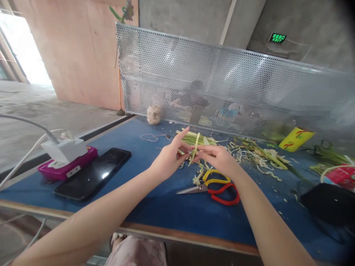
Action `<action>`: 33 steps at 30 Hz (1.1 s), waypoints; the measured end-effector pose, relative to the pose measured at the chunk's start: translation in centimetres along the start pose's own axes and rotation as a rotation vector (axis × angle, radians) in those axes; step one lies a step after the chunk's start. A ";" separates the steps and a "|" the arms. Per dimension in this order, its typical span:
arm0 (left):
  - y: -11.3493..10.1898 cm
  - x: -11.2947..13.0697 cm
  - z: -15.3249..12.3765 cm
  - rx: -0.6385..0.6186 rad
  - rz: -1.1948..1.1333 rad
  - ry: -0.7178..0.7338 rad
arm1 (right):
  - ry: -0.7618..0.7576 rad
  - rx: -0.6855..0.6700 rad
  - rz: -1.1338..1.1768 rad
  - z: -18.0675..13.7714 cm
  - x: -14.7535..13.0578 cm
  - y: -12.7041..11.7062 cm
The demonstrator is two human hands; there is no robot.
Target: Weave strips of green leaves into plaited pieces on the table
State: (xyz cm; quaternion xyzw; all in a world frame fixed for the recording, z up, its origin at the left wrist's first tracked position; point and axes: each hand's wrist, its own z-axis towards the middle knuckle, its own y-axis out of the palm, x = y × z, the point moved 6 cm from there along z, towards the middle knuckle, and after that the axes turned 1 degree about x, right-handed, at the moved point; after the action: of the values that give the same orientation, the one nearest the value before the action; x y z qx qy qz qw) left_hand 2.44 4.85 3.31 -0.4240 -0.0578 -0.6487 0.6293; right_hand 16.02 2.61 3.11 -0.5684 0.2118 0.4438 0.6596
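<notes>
My left hand (pixel 167 159) and right hand (pixel 221 158) meet above the blue surface (pixel 158 208), both pinching a pale green strip (pixel 197 142) between the fingertips, one end of it standing up. On my side of it lie the scissors (pixel 205 187), blades pointing left. Stalks (pixel 212 141) lie just beyond my hands, peelings (pixel 251 150) to the right, a phone (pixel 94 173) well to the left.

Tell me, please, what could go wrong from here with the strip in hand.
The thin green strip held between the left hand and right hand might split if bent hard. The scissors lie close by with their blades uncovered, so a lowered wrist could be nicked.
</notes>
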 end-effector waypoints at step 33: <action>-0.8 1.0 0.0 0.001 0.442 -0.059 | -0.112 0.209 -0.091 0.4 1.0 1.5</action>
State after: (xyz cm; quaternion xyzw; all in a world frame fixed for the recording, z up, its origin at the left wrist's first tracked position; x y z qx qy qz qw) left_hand 1.89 4.27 4.29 -0.4450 0.0178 -0.4822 0.7544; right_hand 15.26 3.26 1.60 -0.4798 0.1938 0.4198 0.7456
